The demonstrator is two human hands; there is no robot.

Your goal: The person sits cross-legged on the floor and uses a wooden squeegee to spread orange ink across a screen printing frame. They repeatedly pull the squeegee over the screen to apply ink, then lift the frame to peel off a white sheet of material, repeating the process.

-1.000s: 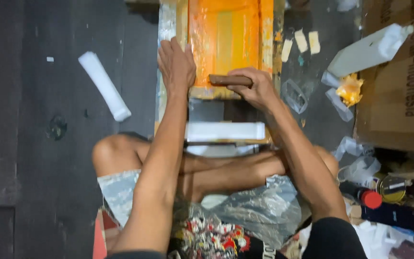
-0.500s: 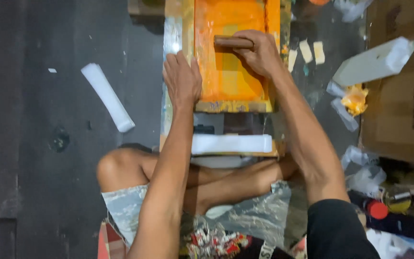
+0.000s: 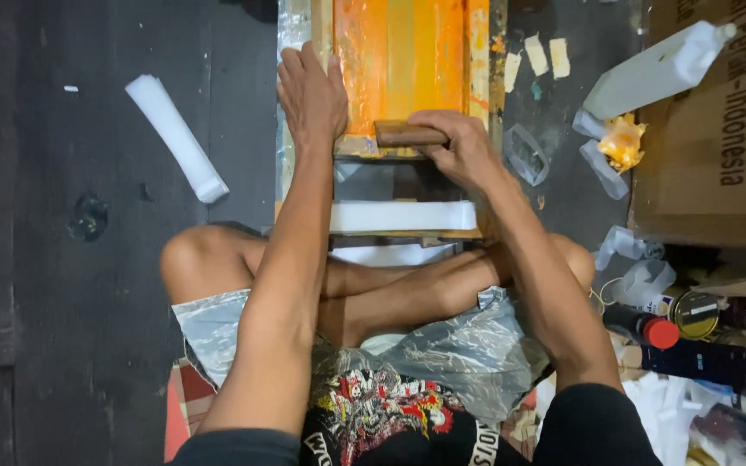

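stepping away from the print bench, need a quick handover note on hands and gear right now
Left hand: flat, palm down on the left edge of the screen frame, bracing it.
Right hand: gripping the wooden squeegee at the near end of the screen.
Orange ink is spread over the mesh.
White roll lies on the floor to the left; white bottle to the right.
Left: whether another pass is needed cannot be told.

Frame ahead of crossed legs
Left hand (image 3: pixel 311 95) on frame (image 3: pixel 407 52) edge, right hand (image 3: pixel 459 148) on squeegee (image 3: pixel 407 134) (near end); roll (image 3: pixel 176 136) left, bottle (image 3: pixel 658 71) right.

Orange printing screen (image 3: pixel 403 56), brown wooden squeegee (image 3: pixel 407 134)
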